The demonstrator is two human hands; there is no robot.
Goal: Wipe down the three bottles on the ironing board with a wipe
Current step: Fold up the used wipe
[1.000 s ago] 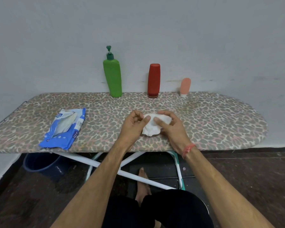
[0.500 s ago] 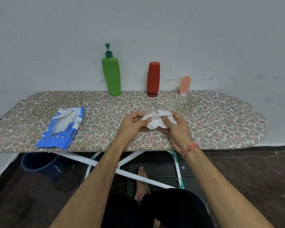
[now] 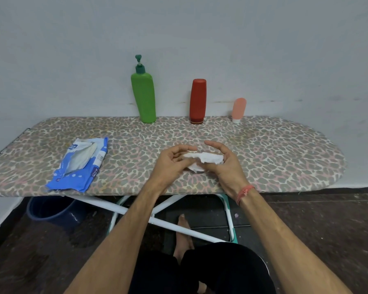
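I am holding the crumpled white wipe (image 3: 206, 159) between my left hand (image 3: 172, 164) and right hand (image 3: 224, 163), fingers curling around it. The torn-open blue plastic wipe packet (image 3: 79, 164) is showing pale wipes inside.

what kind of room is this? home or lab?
Most likely a home, perhaps a laundry or utility corner. An ironing board with a leopard-print cover stands against a plain scuffed wall, a blue bucket sits on the floor beneath it, and the person's bare foot shows below.
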